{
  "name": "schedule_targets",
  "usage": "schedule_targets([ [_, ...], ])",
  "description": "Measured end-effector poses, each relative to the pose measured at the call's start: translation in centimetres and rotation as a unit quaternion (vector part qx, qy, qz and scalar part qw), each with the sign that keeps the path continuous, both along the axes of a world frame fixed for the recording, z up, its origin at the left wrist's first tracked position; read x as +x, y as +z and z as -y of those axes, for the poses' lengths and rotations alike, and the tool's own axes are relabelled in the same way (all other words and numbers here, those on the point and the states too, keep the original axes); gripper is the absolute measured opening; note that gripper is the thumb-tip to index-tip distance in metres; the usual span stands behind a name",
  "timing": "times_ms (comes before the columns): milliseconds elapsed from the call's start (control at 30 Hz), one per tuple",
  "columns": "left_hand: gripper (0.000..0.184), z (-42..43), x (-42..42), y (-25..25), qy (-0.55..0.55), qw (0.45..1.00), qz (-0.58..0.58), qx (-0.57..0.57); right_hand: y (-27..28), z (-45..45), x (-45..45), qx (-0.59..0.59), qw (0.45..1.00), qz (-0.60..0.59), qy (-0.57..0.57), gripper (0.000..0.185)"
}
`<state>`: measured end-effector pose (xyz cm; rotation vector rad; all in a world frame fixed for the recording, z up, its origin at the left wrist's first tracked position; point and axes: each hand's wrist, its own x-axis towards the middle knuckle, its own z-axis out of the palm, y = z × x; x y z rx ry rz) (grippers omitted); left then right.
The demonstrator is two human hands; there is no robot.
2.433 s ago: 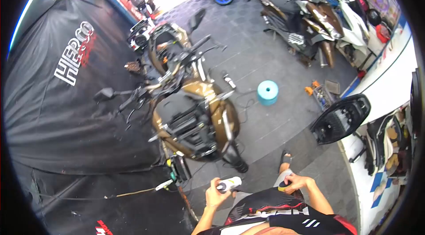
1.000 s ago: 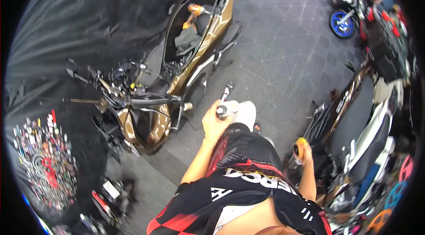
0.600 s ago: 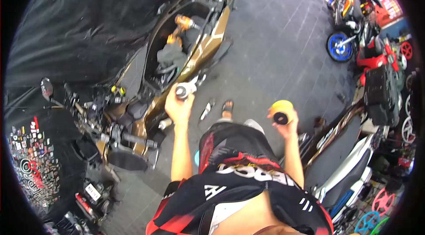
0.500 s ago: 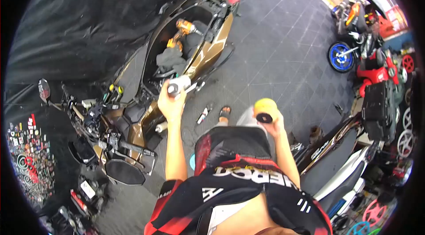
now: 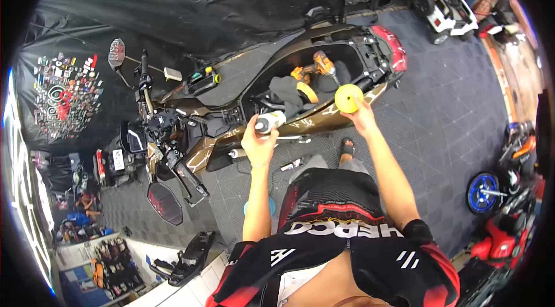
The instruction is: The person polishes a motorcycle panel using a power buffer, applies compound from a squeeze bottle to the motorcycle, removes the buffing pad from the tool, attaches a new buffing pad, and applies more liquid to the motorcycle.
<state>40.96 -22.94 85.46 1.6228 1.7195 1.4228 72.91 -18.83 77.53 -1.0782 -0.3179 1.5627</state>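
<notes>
My left hand [image 5: 258, 144] is wrapped round a small white bottle [image 5: 270, 122] with a dark cap. My right hand [image 5: 363, 117] grips a round yellow pad [image 5: 349, 99] with a small dark centre. Both hands are held over the near side of a brown scooter [image 5: 199, 154], whose seat is off. Inside its open storage well lie orange-and-black power tools [image 5: 322, 64], a grey cloth [image 5: 284, 92] and another yellow round piece [image 5: 307, 92]. The pad appears near the well's rim; whether it touches the body cannot be made out.
A white toy car [image 5: 444, 18] stands at the upper right. A motorcycle with a blue wheel [image 5: 484, 192] and a red scooter [image 5: 500, 243] are at the right. A detached seat [image 5: 195, 255] lies at the lower left. A black sheet [image 5: 191, 0] hangs behind the brown scooter.
The view has turned, so the brown scooter now lies across the front. Both hands have come over its side, and the yellow pad now shows its flat face.
</notes>
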Motion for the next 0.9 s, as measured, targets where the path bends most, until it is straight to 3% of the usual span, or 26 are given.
schedule_targets([
  [67,0.057,-0.4,0.8,-0.3,0.034,0.998,0.010,-0.042,0.1,-0.6,2.4,-0.018,0.999,0.002,0.031,0.042],
  [200,0.055,-3.1,2.2,-2.9,0.052,0.996,-0.027,-0.070,-0.6,0.6,5.4,0.090,0.978,-0.058,0.178,0.037],
  [267,0.054,-4.5,3.1,-3.9,0.055,0.990,-0.113,-0.055,-0.3,1.3,5.7,0.095,0.977,-0.088,0.166,0.035],
  [333,0.056,-6.9,4.0,-5.6,0.031,0.992,-0.093,-0.079,-1.1,2.4,6.7,0.071,0.978,-0.091,0.175,0.035],
  [400,0.055,-9.1,4.7,-7.0,0.002,0.983,-0.157,-0.092,-1.1,3.4,6.8,0.059,0.977,-0.090,0.181,0.035],
  [533,0.057,-12.0,5.9,-10.7,-0.053,0.969,-0.176,-0.166,0.5,7.2,6.5,0.063,0.988,-0.026,0.140,0.033],
  [600,0.058,-11.7,5.7,-13.3,-0.108,0.944,-0.234,-0.207,1.0,10.0,5.6,0.064,0.989,-0.073,0.109,0.033],
  [667,0.060,-10.3,4.8,-15.6,-0.141,0.935,-0.226,-0.233,1.7,12.6,3.6,0.038,0.994,-0.073,0.075,0.032],
  [733,0.064,-8.3,4.0,-18.0,-0.165,0.957,-0.141,-0.195,2.6,15.0,1.4,0.058,0.997,-0.034,0.039,0.032],
  [800,0.070,-4.5,3.6,-14.0,-0.161,0.962,-0.119,-0.186,3.6,17.4,-0.9,0.092,0.994,0.027,0.059,0.035],
  [900,0.060,3.2,3.5,-9.9,-0.203,0.969,-0.023,-0.139,4.1,20.0,-3.7,0.075,0.995,0.052,0.043,0.034],
])
